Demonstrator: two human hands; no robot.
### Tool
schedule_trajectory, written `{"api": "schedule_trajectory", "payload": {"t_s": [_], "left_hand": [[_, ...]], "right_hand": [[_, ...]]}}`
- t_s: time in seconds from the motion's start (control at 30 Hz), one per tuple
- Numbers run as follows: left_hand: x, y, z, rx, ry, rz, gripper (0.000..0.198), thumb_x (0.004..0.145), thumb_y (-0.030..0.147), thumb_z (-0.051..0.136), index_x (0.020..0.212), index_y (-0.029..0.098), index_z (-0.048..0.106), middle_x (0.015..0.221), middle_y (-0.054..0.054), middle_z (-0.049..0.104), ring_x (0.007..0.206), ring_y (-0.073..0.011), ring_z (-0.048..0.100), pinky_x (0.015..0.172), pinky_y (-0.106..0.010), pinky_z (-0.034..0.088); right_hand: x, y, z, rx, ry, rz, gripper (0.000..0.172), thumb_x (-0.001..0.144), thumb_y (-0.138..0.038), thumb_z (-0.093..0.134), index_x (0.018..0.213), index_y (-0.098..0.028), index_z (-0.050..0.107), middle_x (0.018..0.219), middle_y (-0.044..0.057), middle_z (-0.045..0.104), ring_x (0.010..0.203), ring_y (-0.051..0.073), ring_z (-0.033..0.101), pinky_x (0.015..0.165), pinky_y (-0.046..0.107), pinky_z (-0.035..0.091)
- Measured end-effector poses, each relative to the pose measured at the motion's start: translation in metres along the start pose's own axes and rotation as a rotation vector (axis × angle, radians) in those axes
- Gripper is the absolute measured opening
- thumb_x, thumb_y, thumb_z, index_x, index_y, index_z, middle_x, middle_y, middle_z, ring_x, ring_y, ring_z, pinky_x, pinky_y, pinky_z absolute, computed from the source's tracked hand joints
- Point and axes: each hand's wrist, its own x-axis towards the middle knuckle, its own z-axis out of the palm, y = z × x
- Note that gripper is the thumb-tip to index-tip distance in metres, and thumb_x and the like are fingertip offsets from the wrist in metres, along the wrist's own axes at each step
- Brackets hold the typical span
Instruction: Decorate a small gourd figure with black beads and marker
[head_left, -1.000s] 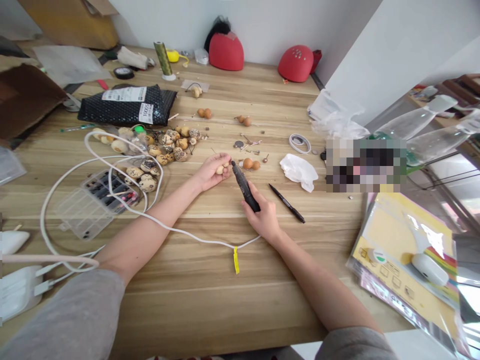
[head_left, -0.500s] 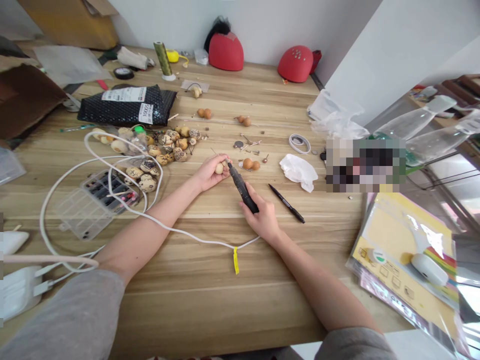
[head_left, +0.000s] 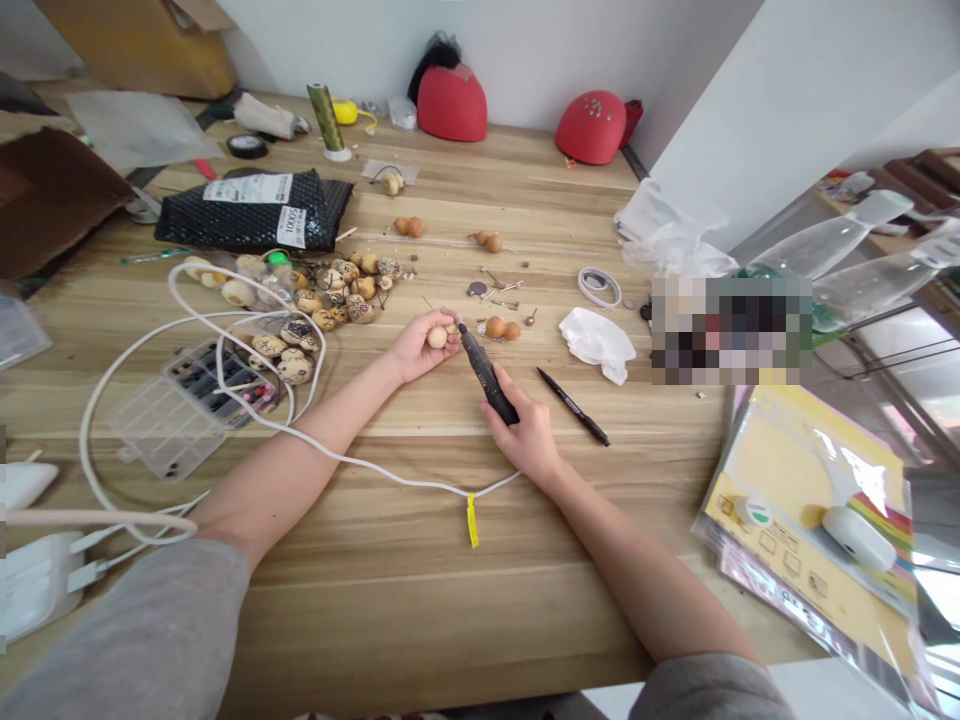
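Between the fingers of my left hand [head_left: 421, 348] is a small pale gourd [head_left: 438, 337], its round end facing up. My right hand [head_left: 527, 432] is wrapped around a black rotary tool [head_left: 487, 380], whose nose points up and left. The tool's tip lies close beside the gourd; whether it touches, I cannot tell. From the tool's rear a white cord [head_left: 405, 482] with a yellow tag [head_left: 472, 520] runs left over the table. Just beyond the tip rests a brown gourd [head_left: 502, 328], near several small metal bits [head_left: 504, 290].
A black marker [head_left: 573, 406] and a crumpled white tissue [head_left: 598, 343] lie to the right. Several patterned gourds [head_left: 349, 285] and an open compartment box [head_left: 217, 385] sit at left, under cord loops. Behind them is a black parcel [head_left: 251, 212]. A tape roll [head_left: 598, 287] lies farther back.
The rotary tool's tip has shifted very slightly right, away from the pale gourd. Both hands keep nearly the same position and hold.
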Motion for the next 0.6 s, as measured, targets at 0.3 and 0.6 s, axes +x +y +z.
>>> {"api": "schedule_trajectory", "payload": {"t_s": [0.3, 0.6], "left_hand": [[-0.0019, 0.0011, 0.0044, 0.043, 0.049, 0.012, 0.013, 0.065, 0.004, 0.050, 0.074, 0.011, 0.054, 0.062, 0.000, 0.056, 0.049, -0.0052, 0.050, 0.050, -0.015, 0.042], [-0.0022, 0.0000, 0.0050, 0.074, 0.050, 0.041, 0.013, 0.064, 0.004, 0.052, 0.074, 0.012, 0.053, 0.060, 0.002, 0.054, 0.046, -0.0036, 0.049, 0.048, -0.014, 0.041]], "right_hand": [[-0.0001, 0.0003, -0.0001, 0.001, 0.004, 0.004, 0.055, 0.083, -0.026, 0.051, 0.136, -0.015, 0.046, 0.101, 0.009, 0.072, 0.096, 0.024, 0.068, 0.081, 0.030, 0.054], [0.0005, -0.0001, 0.0001, -0.004, 0.010, -0.001, 0.054, 0.083, -0.026, 0.051, 0.136, -0.018, 0.046, 0.110, 0.008, 0.070, 0.092, 0.022, 0.069, 0.079, 0.029, 0.054]]}}
